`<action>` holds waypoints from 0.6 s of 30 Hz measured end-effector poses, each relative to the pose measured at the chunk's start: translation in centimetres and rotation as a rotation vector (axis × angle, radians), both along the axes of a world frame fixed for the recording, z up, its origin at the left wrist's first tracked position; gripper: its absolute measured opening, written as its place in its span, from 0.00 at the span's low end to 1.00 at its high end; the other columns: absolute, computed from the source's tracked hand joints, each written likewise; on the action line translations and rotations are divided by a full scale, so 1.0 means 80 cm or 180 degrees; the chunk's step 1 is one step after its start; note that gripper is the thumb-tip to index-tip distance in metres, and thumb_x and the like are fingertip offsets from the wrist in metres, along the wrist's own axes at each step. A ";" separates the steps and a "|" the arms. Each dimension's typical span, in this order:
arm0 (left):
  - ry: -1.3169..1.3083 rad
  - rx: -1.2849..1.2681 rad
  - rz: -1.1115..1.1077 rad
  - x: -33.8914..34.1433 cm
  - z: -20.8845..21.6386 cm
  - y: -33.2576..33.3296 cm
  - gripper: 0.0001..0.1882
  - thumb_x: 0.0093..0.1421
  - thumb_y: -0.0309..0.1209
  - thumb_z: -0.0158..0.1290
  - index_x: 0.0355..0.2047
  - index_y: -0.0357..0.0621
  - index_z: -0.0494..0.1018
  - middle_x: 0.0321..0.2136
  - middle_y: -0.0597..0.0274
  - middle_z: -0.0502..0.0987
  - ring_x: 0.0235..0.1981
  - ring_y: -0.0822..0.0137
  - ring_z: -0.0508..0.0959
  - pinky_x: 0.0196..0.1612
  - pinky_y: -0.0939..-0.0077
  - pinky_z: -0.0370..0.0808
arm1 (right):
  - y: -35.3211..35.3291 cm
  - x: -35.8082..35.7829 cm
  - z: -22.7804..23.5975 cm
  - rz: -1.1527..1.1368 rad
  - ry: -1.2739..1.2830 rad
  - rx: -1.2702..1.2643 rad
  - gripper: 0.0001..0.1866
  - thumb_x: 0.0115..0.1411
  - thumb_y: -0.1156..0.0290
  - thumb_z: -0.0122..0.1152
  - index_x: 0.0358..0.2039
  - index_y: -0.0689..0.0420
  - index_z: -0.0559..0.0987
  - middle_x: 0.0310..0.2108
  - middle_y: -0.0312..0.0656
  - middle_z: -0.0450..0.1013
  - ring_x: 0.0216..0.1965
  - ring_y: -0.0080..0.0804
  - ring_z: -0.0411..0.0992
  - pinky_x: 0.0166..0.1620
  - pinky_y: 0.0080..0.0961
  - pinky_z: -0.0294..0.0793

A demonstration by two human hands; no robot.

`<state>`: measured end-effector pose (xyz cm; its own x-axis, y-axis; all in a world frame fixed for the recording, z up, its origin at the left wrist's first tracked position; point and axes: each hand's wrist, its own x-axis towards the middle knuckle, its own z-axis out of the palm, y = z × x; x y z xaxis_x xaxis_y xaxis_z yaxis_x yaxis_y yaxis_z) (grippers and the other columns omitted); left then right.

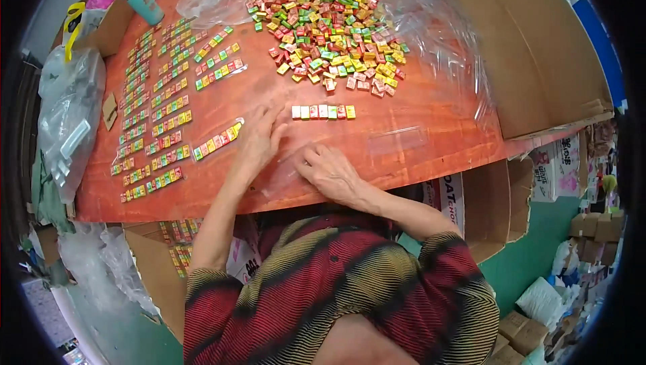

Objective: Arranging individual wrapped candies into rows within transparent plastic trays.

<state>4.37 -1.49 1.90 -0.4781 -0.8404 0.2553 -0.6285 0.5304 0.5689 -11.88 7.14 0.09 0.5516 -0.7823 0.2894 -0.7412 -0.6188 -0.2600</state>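
Row of small boxes (pixel 323 112) sits upper-centre, probably for easy reach; our left hand (pixel 261 139) lies splayed, right hand (pixel 331 173) curled, grip unclear.

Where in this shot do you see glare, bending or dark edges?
Head view: whitish glare on the crumpled clear plastic at upper right; head view: the table curves along its near edge, a fisheye effect; head view: the corners fall to black.
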 end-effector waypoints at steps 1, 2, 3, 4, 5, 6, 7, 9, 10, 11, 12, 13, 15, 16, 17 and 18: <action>-0.0165 -0.0299 -0.0031 -0.002 0.002 0.002 0.20 0.49 0.27 0.53 0.45 0.39 0.67 0.36 0.54 0.69 0.40 0.53 0.69 0.41 0.63 0.68 | 0.006 -0.003 0.000 -0.0019 0.0005 0.0006 0.12 0.47 0.70 0.49 0.34 0.59 0.72 0.31 0.42 0.65 0.33 0.38 0.67 0.34 0.31 0.69; -0.0160 -0.0299 -0.0035 -0.005 0.002 0.003 0.20 0.49 0.27 0.53 0.45 0.39 0.67 0.36 0.54 0.69 0.40 0.53 0.69 0.41 0.63 0.68 | 0.013 -0.005 0.004 -0.0267 0.0077 0.0174 0.12 0.47 0.70 0.49 0.33 0.58 0.71 0.30 0.42 0.65 0.32 0.38 0.67 0.33 0.31 0.69; -0.0277 -0.0257 -0.0002 -0.011 0.001 0.003 0.21 0.49 0.28 0.54 0.46 0.41 0.67 0.38 0.53 0.68 0.41 0.52 0.69 0.41 0.63 0.68 | 0.018 -0.007 0.009 -0.0522 0.0153 0.0342 0.11 0.47 0.70 0.50 0.33 0.58 0.71 0.30 0.42 0.65 0.31 0.39 0.67 0.32 0.32 0.69; -0.0391 -0.0215 0.0025 -0.016 0.000 0.004 0.22 0.49 0.28 0.54 0.47 0.42 0.66 0.41 0.52 0.68 0.42 0.51 0.68 0.42 0.63 0.68 | 0.020 -0.009 0.014 -0.0537 0.0163 0.0341 0.11 0.47 0.70 0.50 0.33 0.58 0.71 0.30 0.42 0.65 0.31 0.39 0.67 0.32 0.32 0.69; -0.0368 -0.0220 0.0011 -0.023 -0.003 0.003 0.22 0.49 0.28 0.54 0.47 0.42 0.66 0.41 0.52 0.68 0.42 0.51 0.68 0.42 0.63 0.68 | 0.022 -0.013 0.021 -0.0645 -0.0066 0.0468 0.10 0.48 0.71 0.50 0.32 0.58 0.71 0.29 0.43 0.65 0.30 0.40 0.68 0.31 0.32 0.69; -0.0284 -0.0457 -0.0015 -0.030 -0.008 0.002 0.23 0.48 0.28 0.56 0.46 0.42 0.66 0.41 0.52 0.67 0.41 0.51 0.68 0.42 0.63 0.68 | 0.024 -0.018 0.027 -0.0755 -0.0295 0.0592 0.08 0.49 0.72 0.50 0.32 0.57 0.71 0.28 0.43 0.65 0.30 0.41 0.68 0.30 0.33 0.69; -0.0198 -0.0695 -0.0038 -0.036 -0.011 0.000 0.24 0.47 0.29 0.57 0.46 0.41 0.66 0.41 0.52 0.67 0.41 0.51 0.68 0.42 0.62 0.68 | 0.021 -0.028 0.032 -0.0774 -0.0273 0.0583 0.08 0.49 0.72 0.50 0.32 0.57 0.71 0.28 0.43 0.65 0.30 0.41 0.68 0.30 0.33 0.69; -0.0285 -0.0556 -0.0099 -0.043 -0.009 -0.002 0.24 0.46 0.29 0.57 0.46 0.42 0.66 0.40 0.52 0.67 0.41 0.51 0.68 0.41 0.63 0.68 | 0.004 -0.056 0.038 -0.1411 -0.0050 0.0380 0.08 0.50 0.74 0.49 0.33 0.57 0.70 0.28 0.45 0.65 0.30 0.42 0.68 0.29 0.34 0.69; -0.0385 -0.0418 -0.0145 -0.046 -0.008 -0.003 0.25 0.45 0.29 0.58 0.45 0.43 0.66 0.39 0.52 0.67 0.41 0.52 0.68 0.41 0.63 0.68 | -0.008 -0.076 0.037 -0.1652 -0.0060 0.0179 0.09 0.50 0.75 0.48 0.34 0.57 0.71 0.29 0.46 0.65 0.31 0.43 0.68 0.29 0.35 0.69; -0.0371 -0.0427 -0.0183 -0.051 -0.009 -0.006 0.25 0.45 0.29 0.58 0.45 0.43 0.66 0.39 0.52 0.67 0.41 0.52 0.68 0.41 0.63 0.68 | -0.022 -0.098 0.034 -0.1916 -0.0067 -0.0031 0.11 0.50 0.76 0.47 0.36 0.57 0.71 0.29 0.47 0.66 0.31 0.44 0.68 0.29 0.36 0.69; -0.0442 -0.0301 -0.0249 -0.055 -0.011 -0.008 0.25 0.45 0.30 0.58 0.45 0.43 0.67 0.37 0.52 0.67 0.40 0.52 0.68 0.41 0.63 0.68 | -0.036 -0.119 0.028 -0.2009 -0.0046 -0.0131 0.12 0.50 0.76 0.47 0.37 0.57 0.71 0.30 0.47 0.66 0.31 0.44 0.69 0.29 0.36 0.70; -0.0519 -0.0184 -0.0298 -0.058 -0.011 -0.010 0.24 0.45 0.30 0.59 0.45 0.44 0.67 0.36 0.53 0.67 0.40 0.53 0.68 0.40 0.63 0.68 | -0.047 -0.132 0.022 -0.2087 -0.0032 -0.0239 0.13 0.51 0.76 0.47 0.39 0.57 0.71 0.30 0.47 0.66 0.31 0.44 0.69 0.29 0.36 0.70; -0.0473 -0.0239 -0.0310 -0.060 -0.015 -0.014 0.23 0.45 0.31 0.59 0.43 0.45 0.68 0.35 0.54 0.67 0.39 0.54 0.68 0.40 0.63 0.68 | -0.060 -0.142 0.005 -0.2237 0.0039 -0.0161 0.14 0.51 0.76 0.48 0.40 0.57 0.71 0.31 0.47 0.66 0.32 0.44 0.69 0.30 0.36 0.70; -0.0426 -0.0282 -0.0309 -0.061 -0.016 -0.015 0.22 0.45 0.31 0.59 0.42 0.46 0.69 0.34 0.55 0.66 0.39 0.54 0.68 0.39 0.64 0.68 | -0.062 -0.146 -0.002 -0.2373 0.0114 -0.0073 0.15 0.51 0.76 0.49 0.41 0.57 0.71 0.32 0.46 0.66 0.33 0.43 0.69 0.30 0.36 0.70; -0.0442 -0.0275 -0.0291 -0.060 -0.017 -0.014 0.22 0.45 0.31 0.59 0.42 0.46 0.69 0.34 0.55 0.66 0.39 0.54 0.68 0.39 0.64 0.68 | -0.060 -0.142 -0.003 -0.2354 0.0101 -0.0062 0.15 0.51 0.76 0.49 0.41 0.57 0.71 0.32 0.46 0.66 0.33 0.43 0.69 0.30 0.36 0.70; -0.0430 -0.0327 -0.0275 -0.059 -0.018 -0.014 0.20 0.45 0.31 0.59 0.41 0.46 0.70 0.33 0.55 0.66 0.38 0.55 0.68 0.39 0.64 0.68 | -0.054 -0.136 -0.004 -0.2270 0.0123 -0.0082 0.15 0.51 0.76 0.50 0.41 0.57 0.70 0.32 0.46 0.66 0.34 0.43 0.69 0.30 0.36 0.70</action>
